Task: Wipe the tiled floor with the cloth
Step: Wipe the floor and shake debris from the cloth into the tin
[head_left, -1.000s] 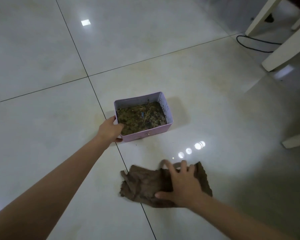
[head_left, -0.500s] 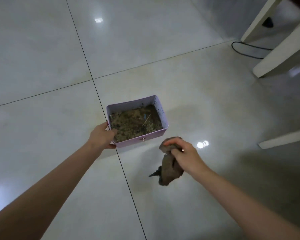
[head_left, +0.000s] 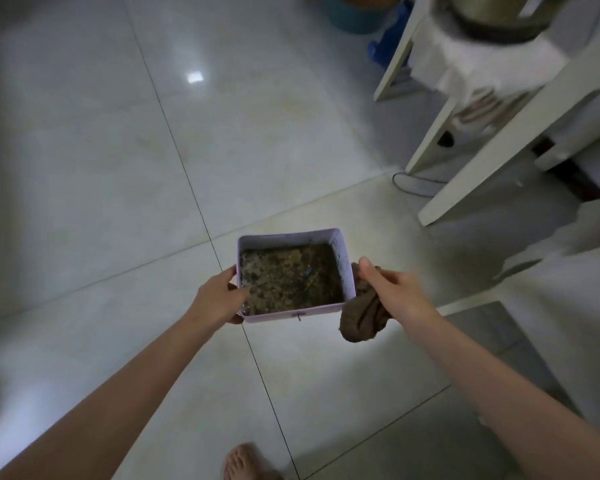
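One head-worn wide-angle camera looks forward and steeply down at the tiled floor from well above it, left forearm and right forearm entering from the lower corners, bare foot at bottom edge, white furniture legs upper right.

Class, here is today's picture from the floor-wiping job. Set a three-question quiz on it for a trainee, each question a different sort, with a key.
1. Which holds the brown crumpled cloth? A left hand B right hand C neither
2. True or false: the cloth lies spread on the glossy tiled floor.
3. Missing word: the left hand grips the ____ wall of the lilac rectangular box.
Key: 1 B; 2 false, it hangs off the floor; 3 left.
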Available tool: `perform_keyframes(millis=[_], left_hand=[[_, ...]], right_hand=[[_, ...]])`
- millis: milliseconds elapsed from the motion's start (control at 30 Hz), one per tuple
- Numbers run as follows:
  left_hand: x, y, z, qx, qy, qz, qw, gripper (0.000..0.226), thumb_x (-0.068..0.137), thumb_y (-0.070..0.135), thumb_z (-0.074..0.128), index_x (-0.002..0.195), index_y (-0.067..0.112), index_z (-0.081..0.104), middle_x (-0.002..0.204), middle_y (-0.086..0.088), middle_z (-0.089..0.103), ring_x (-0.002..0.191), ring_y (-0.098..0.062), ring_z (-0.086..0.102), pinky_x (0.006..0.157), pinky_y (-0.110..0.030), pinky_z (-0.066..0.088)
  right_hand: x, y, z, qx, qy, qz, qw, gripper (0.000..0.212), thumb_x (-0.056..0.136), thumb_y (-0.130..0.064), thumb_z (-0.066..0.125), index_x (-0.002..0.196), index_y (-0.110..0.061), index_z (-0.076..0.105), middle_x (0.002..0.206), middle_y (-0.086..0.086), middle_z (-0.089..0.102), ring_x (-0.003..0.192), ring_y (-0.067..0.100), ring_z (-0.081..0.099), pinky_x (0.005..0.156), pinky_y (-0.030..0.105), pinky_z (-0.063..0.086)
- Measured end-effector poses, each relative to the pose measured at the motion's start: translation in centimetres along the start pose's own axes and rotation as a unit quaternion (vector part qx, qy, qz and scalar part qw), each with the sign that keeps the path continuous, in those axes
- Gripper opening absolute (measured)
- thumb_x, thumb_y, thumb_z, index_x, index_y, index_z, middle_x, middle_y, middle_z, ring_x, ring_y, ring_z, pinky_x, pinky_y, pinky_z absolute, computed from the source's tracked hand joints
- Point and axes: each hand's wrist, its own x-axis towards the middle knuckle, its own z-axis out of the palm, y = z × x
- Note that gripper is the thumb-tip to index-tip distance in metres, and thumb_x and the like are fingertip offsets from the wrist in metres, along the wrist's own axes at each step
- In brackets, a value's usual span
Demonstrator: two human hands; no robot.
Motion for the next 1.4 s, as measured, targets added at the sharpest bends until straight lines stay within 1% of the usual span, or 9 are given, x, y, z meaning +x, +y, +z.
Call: perform_keyframes(millis=[133,300,400,567,733,900,1067,1267,1400], left_hand=[[-6.6,10.0,-4.0,0.034,-0.038,0.028,0.998,0.046,0.093,0.017,0.057,0.138,0.018,0.047,0.109,-0.012,0.063,0.090,-0.028,0.066,0.076,-0.040,0.060],[-11.5,21.2,-8.1,0.087,-0.071,0.082,0.990,0.047,0.093,0.012,0.052,0.140,0.019,0.046,0.111,-0.010,0.064,0.095,-0.026,0.066,0.076,-0.038,0.060],[-12.9,26.8,-8.8,0.114,-0.085,0.122,0.982,0.041,0.089,0.009,0.052,0.129,0.019,0.056,0.098,-0.006,0.066,0.090,-0.024,0.066,0.073,-0.038,0.060],[-13.9,35.3,-7.2,0.146,-0.107,0.166,0.969,0.037,0.088,0.009,0.054,0.124,0.017,0.060,0.110,-0.008,0.064,0.092,-0.021,0.063,0.067,-0.035,0.060],[-13.6,43.5,-2.5,0.161,-0.111,0.212,0.958,0.028,0.091,0.014,0.055,0.119,0.015,0.062,0.106,-0.008,0.065,0.090,-0.022,0.064,0.066,-0.034,0.060],[-11.8,51.5,4.3,0.167,-0.117,0.236,0.950,0.035,0.095,0.027,0.057,0.125,0.008,0.056,0.113,-0.012,0.064,0.091,-0.025,0.065,0.062,-0.032,0.059],[-9.8,58.2,11.8,0.148,-0.107,0.244,0.952,0.045,0.090,0.041,0.064,0.116,0.007,0.054,0.112,-0.010,0.058,0.096,-0.026,0.062,0.061,-0.032,0.058],[-6.7,65.0,20.6,0.151,-0.135,0.250,0.947,0.024,0.091,0.026,0.066,0.101,0.007,0.056,0.091,-0.004,0.054,0.080,-0.018,0.056,0.061,-0.035,0.056],[-3.7,68.9,26.1,0.172,-0.192,0.230,0.939,0.012,0.091,0.012,0.063,0.100,0.006,0.057,0.094,-0.011,0.059,0.084,-0.024,0.059,0.077,-0.043,0.056]], right_hand=[[-6.2,-8.6,-5.8,-0.063,0.035,-0.042,0.997,0.041,0.092,-0.041,0.061,0.057,-0.019,0.061,0.043,-0.015,0.052,0.052,0.006,0.050,0.050,0.015,0.037],[-12.0,-16.8,-11.7,-0.108,0.015,-0.051,0.993,0.031,0.094,-0.044,0.056,0.089,-0.019,0.072,0.066,-0.004,0.059,0.059,0.008,0.052,0.053,0.016,0.038],[-13.9,-19.4,-14.8,-0.116,0.037,-0.075,0.990,0.022,0.096,-0.041,0.056,0.089,-0.025,0.069,0.067,-0.007,0.061,0.059,0.004,0.053,0.046,0.008,0.037],[-14.9,-21.9,-21.1,-0.111,0.091,-0.097,0.985,0.020,0.094,-0.038,0.059,0.081,-0.028,0.070,0.076,0.000,0.069,0.063,0.007,0.057,0.048,0.012,0.040],[-13.6,-23.8,-28.6,-0.181,0.184,-0.124,0.958,0.032,0.088,-0.029,0.057,0.059,-0.017,0.062,0.052,-0.006,0.059,0.052,0.008,0.053,0.045,0.016,0.036],[-11.6,-25.0,-36.7,-0.227,0.260,-0.111,0.932,0.030,0.084,-0.036,0.056,0.074,-0.010,0.069,0.066,0.005,0.066,0.065,0.020,0.059,0.058,0.031,0.045],[-8.4,-25.0,-44.2,-0.203,0.274,-0.065,0.938,0.032,0.083,-0.028,0.056,0.056,-0.012,0.051,0.053,0.005,0.050,0.054,0.020,0.044,0.051,0.030,0.032],[-2.7,-23.6,-50.0,-0.172,0.299,-0.004,0.939,0.034,0.083,-0.022,0.054,0.055,-0.014,0.037,0.054,0.006,0.041,0.064,0.030,0.044,0.048,0.030,0.027],[1.2,-21.9,-53.2,-0.158,0.325,0.036,0.932,0.032,0.084,-0.023,0.052,0.058,-0.016,0.035,0.057,0.003,0.039,0.066,0.030,0.043,0.045,0.029,0.024]])
